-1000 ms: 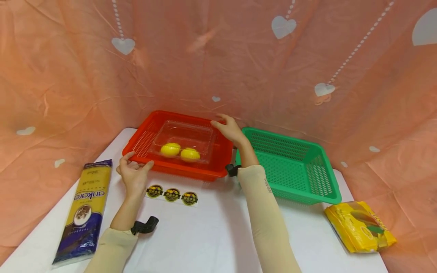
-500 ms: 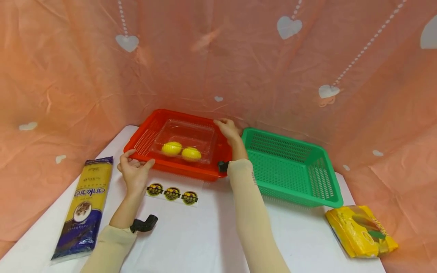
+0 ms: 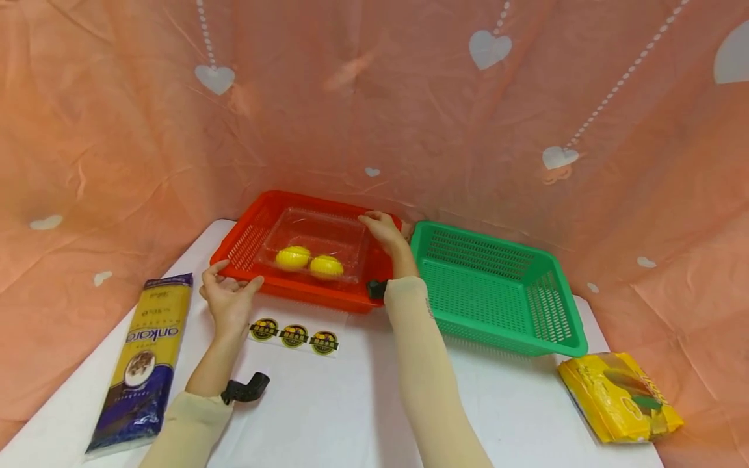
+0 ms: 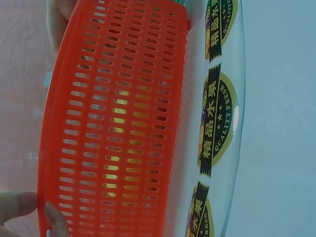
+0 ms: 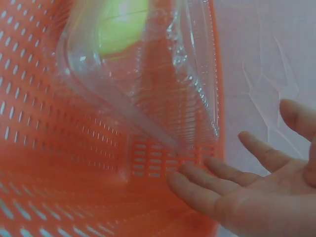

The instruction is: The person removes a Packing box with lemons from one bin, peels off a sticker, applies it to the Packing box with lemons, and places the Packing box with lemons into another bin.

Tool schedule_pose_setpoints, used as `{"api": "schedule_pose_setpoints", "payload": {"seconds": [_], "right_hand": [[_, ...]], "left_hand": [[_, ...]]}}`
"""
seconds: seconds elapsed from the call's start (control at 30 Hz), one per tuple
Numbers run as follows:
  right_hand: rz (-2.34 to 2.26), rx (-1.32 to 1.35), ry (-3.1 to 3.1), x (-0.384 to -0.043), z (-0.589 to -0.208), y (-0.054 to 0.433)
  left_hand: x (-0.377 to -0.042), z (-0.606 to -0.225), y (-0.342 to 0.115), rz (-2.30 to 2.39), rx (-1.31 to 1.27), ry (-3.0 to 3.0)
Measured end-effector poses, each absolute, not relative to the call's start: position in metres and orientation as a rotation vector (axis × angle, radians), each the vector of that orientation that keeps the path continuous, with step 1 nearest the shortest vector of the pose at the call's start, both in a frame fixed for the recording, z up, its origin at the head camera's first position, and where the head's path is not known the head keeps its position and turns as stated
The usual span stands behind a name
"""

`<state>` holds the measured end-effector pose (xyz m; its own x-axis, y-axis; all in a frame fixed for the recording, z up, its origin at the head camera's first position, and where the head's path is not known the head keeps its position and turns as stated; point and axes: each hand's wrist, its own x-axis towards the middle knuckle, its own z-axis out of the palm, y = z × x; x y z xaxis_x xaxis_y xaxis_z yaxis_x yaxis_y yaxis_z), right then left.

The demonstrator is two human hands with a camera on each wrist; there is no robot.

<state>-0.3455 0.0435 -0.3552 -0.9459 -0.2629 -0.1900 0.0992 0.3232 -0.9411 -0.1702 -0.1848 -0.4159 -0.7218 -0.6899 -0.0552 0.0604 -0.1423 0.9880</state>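
A red plastic basket (image 3: 345,301) stands at the back of the table. My left hand (image 3: 225,302) grips its near left corner; in the left wrist view the thumb (image 4: 19,205) and a finger pinch the rim. Inside lies a clear plastic clamshell box (image 3: 328,224) with two yellow lemon-like fruits (image 3: 292,257) under the lid. My right hand (image 3: 383,232) hangs over the basket's back right part, fingers spread and palm empty. In the right wrist view its fingertips (image 5: 185,180) reach close to a corner of the clear box (image 5: 143,111).
A green basket (image 3: 480,296) stands right of the red one. Three round fruit stickers (image 3: 294,335) on a strip lie in front. A long ankara pasta packet (image 3: 140,364) lies at left, a yellow packet (image 3: 620,396) at right. A pink curtain (image 3: 374,117) hangs behind the table.
My right hand has moved left and slightly down, from above the basket's right rim toward the clear box. The left hand has stayed at the corner of the red basket.
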Motion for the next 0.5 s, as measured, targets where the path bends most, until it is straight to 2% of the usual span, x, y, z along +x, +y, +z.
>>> {"api": "schedule_pose_setpoints", "payload": {"seconds": [0.5], "right_hand": [[-1.714,-0.063,2.098,-0.351,-0.368,0.047]], "left_hand": [[-0.171,-0.418,-0.185,-1.924,0.704,-1.625]]}}
